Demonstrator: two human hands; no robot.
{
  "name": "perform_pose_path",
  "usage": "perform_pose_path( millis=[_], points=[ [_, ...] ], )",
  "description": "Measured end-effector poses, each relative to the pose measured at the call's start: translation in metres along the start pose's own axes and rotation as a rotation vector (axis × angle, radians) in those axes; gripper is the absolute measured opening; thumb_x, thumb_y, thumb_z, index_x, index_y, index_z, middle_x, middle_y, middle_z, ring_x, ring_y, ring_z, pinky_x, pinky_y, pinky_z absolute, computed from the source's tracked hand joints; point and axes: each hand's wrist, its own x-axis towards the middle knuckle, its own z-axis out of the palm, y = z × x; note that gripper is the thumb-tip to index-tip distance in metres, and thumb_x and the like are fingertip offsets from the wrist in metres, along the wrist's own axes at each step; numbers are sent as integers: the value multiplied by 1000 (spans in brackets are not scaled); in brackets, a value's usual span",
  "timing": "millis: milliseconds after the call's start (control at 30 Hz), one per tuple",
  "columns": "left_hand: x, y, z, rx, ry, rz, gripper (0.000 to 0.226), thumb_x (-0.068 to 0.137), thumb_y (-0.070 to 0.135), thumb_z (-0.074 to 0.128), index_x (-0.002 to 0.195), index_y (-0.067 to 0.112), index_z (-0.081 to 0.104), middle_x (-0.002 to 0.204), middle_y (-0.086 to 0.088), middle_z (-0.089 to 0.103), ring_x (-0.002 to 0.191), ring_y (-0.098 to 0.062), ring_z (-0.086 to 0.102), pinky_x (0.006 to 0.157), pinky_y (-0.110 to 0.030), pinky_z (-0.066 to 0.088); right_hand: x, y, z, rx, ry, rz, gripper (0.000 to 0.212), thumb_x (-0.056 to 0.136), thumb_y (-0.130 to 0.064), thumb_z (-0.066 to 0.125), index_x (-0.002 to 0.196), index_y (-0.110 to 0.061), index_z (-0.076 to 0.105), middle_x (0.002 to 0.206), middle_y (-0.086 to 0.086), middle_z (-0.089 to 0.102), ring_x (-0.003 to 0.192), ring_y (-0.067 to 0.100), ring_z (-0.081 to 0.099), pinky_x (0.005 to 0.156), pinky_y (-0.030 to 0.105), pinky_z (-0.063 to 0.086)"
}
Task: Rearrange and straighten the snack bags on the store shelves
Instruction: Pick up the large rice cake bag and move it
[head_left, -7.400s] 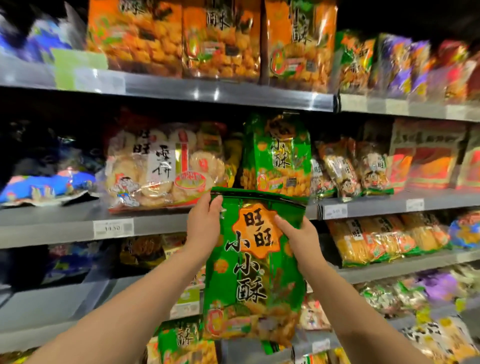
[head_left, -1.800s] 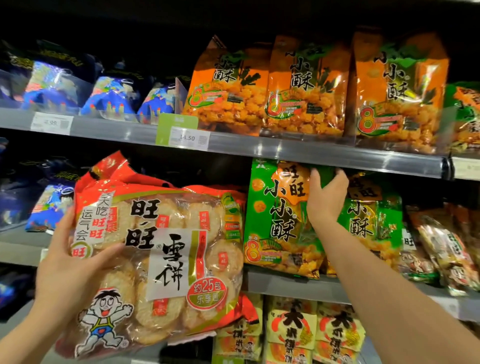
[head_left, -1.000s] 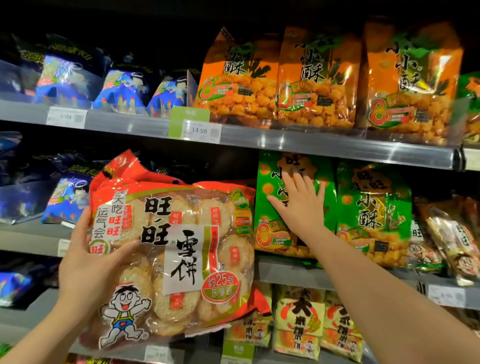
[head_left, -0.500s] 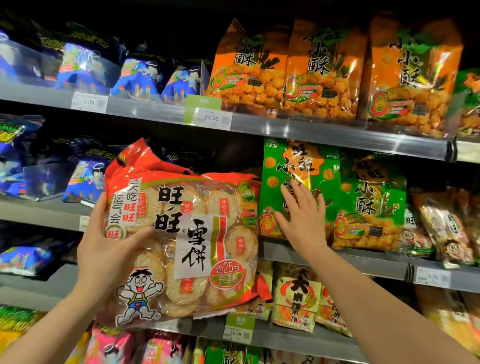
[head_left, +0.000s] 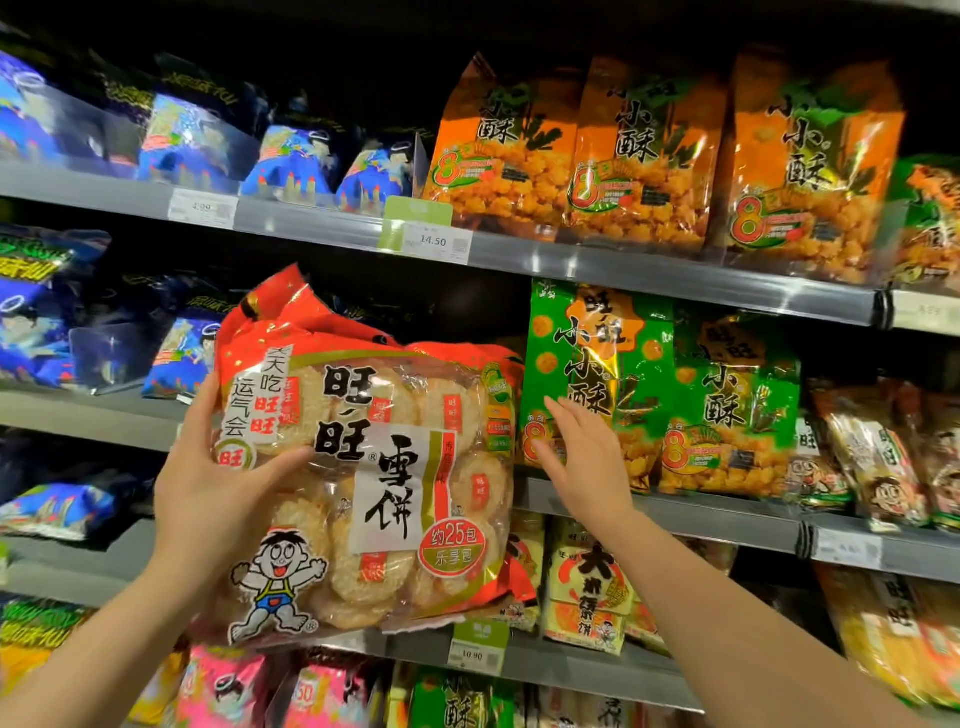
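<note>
My left hand grips the left side of a big red-and-clear rice cracker bag, held up in front of the middle shelf. My right hand is spread flat, fingers straight, just in front of the lower part of a green snack bag that stands upright on that shelf. Whether the fingers touch the bag I cannot tell. A second green bag stands to its right.
Three orange snack bags line the upper shelf, with blue bags to their left. More blue bags lie behind the cracker bag. Small cartoon-print packs crowd the right. Yellow packs sit below.
My right hand has slid down and left off the green bag's front, toward the cracker bag. The cracker bag in my left hand stays about where it was.
</note>
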Motion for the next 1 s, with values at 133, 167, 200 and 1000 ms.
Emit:
perform_pose_path(
  millis=[133,167,200,1000],
  points=[
    [-3,7,-19,-49,-22,11,90,53,35,82,118,69,30,111,12,59,102,-13,60,96,-43,46,-15,-8,3,224,-94,102,51,95,-43,46,141,-23,38,136,-3,50,126,15,43,102,33,37],
    [-4,9,-22,-60,-25,12,89,52,36,81,117,69,30,111,14,59,102,-12,60,95,-42,46,-18,-13,3,320,-153,157,51,95,-44,45,141,-24,37,132,-3,51,123,14,46,98,31,39],
    [-7,12,-24,-67,-30,14,90,52,36,81,119,67,30,111,15,58,102,-11,60,95,-39,46,-18,-18,3,436,-217,228,50,95,-45,44,141,-24,37,129,-2,52,119,13,48,94,29,40],
    [-51,27,56,-194,-214,88,93,67,15,80,143,34,29,120,16,50,106,-5,50,92,-22,34,-68,33,-58,1163,-47,608,88,59,-61,72,134,-23,45,125,1,61,114,20,59,99,42,46]
  ],
)
